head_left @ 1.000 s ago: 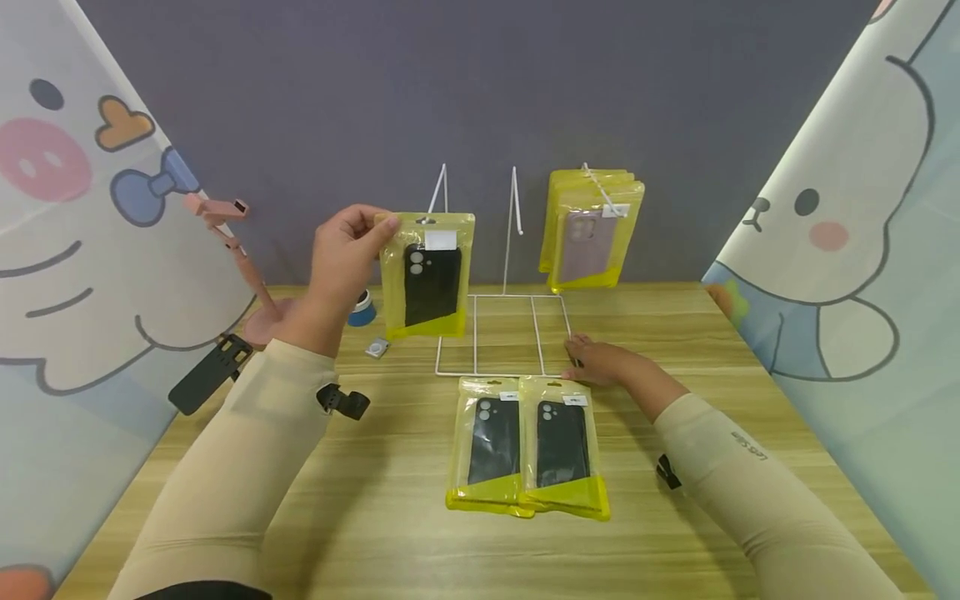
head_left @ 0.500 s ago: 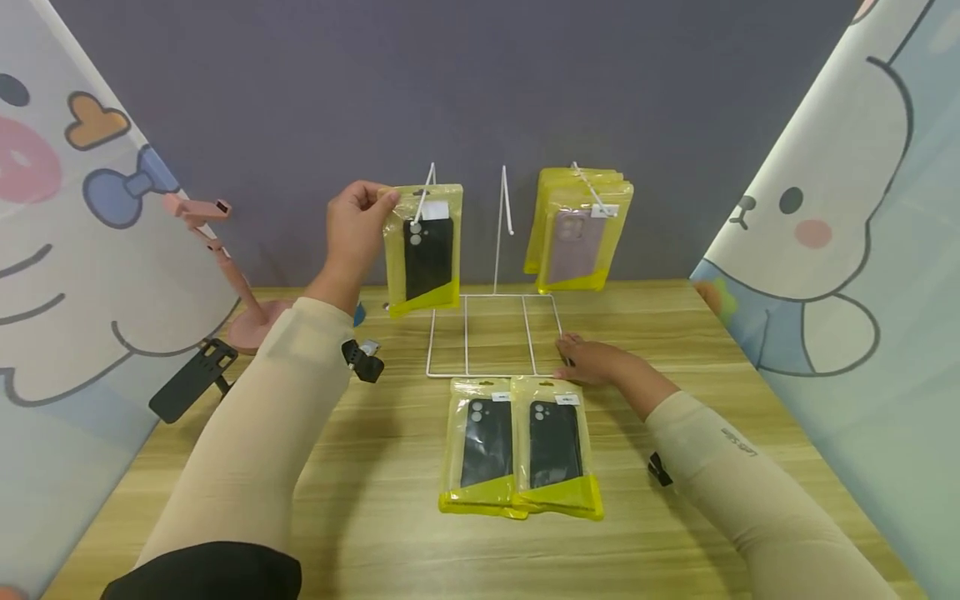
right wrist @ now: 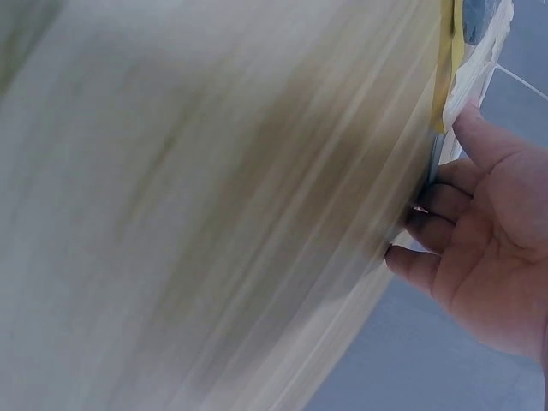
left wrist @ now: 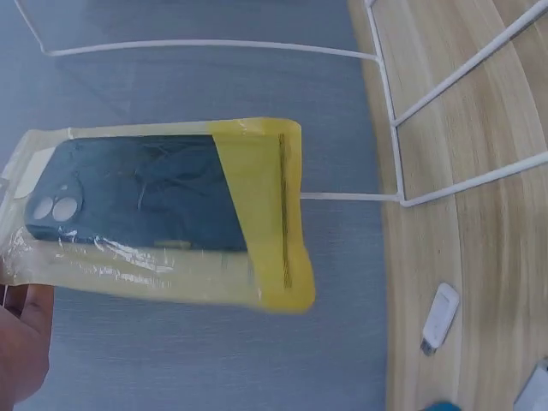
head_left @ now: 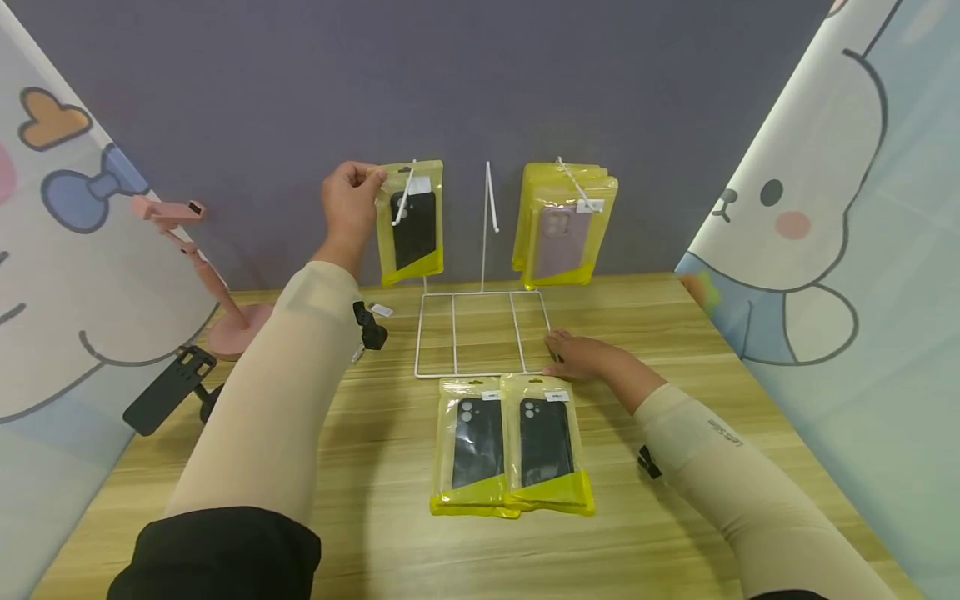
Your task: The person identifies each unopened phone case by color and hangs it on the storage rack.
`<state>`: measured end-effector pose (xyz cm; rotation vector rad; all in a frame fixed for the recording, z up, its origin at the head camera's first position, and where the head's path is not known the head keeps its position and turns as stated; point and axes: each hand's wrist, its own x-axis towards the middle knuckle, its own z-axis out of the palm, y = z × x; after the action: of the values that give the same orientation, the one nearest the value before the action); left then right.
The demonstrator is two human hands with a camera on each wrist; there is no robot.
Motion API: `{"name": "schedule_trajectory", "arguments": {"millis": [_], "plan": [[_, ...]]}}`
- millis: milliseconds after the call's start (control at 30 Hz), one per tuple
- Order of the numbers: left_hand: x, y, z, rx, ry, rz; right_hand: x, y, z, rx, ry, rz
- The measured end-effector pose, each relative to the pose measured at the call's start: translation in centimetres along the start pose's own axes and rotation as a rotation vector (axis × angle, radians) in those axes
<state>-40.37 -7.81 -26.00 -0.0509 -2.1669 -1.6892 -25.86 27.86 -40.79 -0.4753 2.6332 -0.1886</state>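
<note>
Phone-case packet (head_left: 411,221), a yellow-edged clear bag with a dark case inside, was pinched at its upper left corner by the left hand (head_left: 348,200), fingers curled on the header, and hung upright in the air at the leftmost peg (head_left: 405,198) of the white wire display rack (head_left: 483,333), the peg's white wire crossing the bag's top. In the left wrist view the packet (left wrist: 163,214) lay clear of the wall behind it, its yellow bottom band free and touching nothing, with the rack's base wires (left wrist: 390,111) off beyond that band. The middle peg (head_left: 491,196) stood bare just to the right, with open space between it and the held bag. The rightmost peg carried a stack of yellow packets (head_left: 566,225) with a pinkish case in front, well apart from the held one. The right hand (head_left: 581,357) rested on the wooden table (head_left: 675,333), its bent fingers (right wrist: 428,257) pressing the rack's near right corner; it gripped nothing that showed. Just in front of the rack's near edge lay two more dark-case packets (head_left: 512,442) side by side, overlapping slightly, with bare table around them. To the left stood a pink phone stand (head_left: 198,275) and a black holder (head_left: 161,392), both well away from the rack.
</note>
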Motion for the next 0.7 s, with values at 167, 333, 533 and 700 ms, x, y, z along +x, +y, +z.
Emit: {"name": "schedule_trajectory", "arguments": {"millis": [167,333,533,700], "plan": [[0.4,-0.2,0.4,-0.013,-0.023,-0.043,0.0,-0.2,-0.1,-0.005,-0.012,0.015],[0.2,-0.2,-0.2,-0.061,-0.067,-0.048,0.2,-0.3,-0.2,0.005,-0.011,0.016],[-1.4,-1.2,-2.2,-0.009,-0.148,-0.053,0.4,-0.2,-0.1,0.01,0.001,-0.002],[-4.4,-3.6,-4.4,0.108,-0.2,-0.036,0.2,0.0,-0.2,0.006,0.011,-0.012]]}}
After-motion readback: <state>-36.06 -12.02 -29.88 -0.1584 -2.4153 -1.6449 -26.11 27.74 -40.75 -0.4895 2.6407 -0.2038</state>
